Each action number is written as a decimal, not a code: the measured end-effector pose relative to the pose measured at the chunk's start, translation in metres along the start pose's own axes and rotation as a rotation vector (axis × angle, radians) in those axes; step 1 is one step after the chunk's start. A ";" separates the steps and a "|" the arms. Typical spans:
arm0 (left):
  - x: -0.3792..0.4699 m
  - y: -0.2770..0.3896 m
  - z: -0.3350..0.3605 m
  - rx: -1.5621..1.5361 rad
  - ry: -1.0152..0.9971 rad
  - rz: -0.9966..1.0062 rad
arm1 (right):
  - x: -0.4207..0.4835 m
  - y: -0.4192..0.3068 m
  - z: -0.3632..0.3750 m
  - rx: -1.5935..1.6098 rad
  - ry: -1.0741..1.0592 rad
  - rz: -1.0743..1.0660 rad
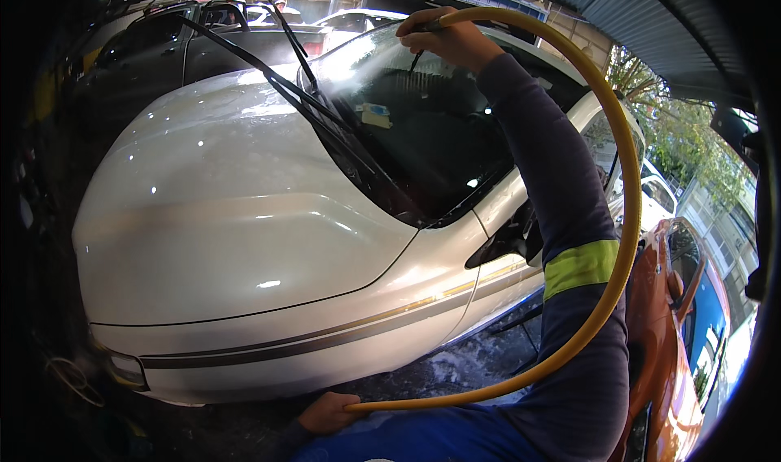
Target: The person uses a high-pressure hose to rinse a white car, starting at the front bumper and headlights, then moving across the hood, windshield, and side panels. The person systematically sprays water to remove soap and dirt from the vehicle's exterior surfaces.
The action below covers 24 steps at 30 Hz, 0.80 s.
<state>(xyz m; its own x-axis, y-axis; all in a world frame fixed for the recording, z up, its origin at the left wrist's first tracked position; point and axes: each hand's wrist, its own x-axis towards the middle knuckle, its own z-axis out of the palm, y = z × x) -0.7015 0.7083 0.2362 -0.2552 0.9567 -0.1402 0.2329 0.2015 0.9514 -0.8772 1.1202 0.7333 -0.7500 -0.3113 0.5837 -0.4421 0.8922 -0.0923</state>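
Observation:
My right hand (454, 40) is raised over the windshield (427, 138) of a pale car, closed around a dark spray nozzle (429, 26). A fan of water (377, 67) shoots from it toward the far side of the glass. From the nozzle a yellow hose (629, 169) loops wide past my right arm and comes back low. My left hand (331, 412) grips that hose near my lap, beside the car's front fender (317, 346). Wiper arms (268, 71) stand lifted off the glass. A paper or sticker (376, 115) shows at the windshield.
The wet hood (244, 175) spreads out before me. An orange car (656, 321) stands close on my right, a dark pickup (183, 50) beyond the hood. Suds lie on the wet floor (464, 364). A coiled hose or cable (76, 379) rests at lower left. Corrugated roofing (677, 23) hangs overhead.

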 end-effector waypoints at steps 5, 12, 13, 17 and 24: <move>0.004 -0.006 0.002 0.024 0.027 0.021 | -0.001 0.001 0.004 -0.002 0.021 -0.081; 0.006 -0.011 0.007 0.020 0.006 -0.015 | -0.003 0.012 -0.007 -0.126 0.144 -0.129; 0.007 -0.010 0.008 0.019 -0.004 -0.023 | -0.005 0.013 -0.009 -0.118 0.158 -0.092; 0.008 -0.008 0.012 0.030 -0.006 -0.014 | -0.009 0.015 -0.012 -0.090 0.192 -0.122; 0.014 0.006 0.024 0.036 0.021 0.024 | -0.029 0.014 -0.027 -0.122 0.199 -0.097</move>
<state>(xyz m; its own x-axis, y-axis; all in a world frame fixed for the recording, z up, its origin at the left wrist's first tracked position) -0.6812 0.7278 0.2333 -0.2683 0.9569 -0.1112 0.2730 0.1863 0.9438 -0.8484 1.1506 0.7369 -0.5901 -0.3373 0.7335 -0.4355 0.8980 0.0626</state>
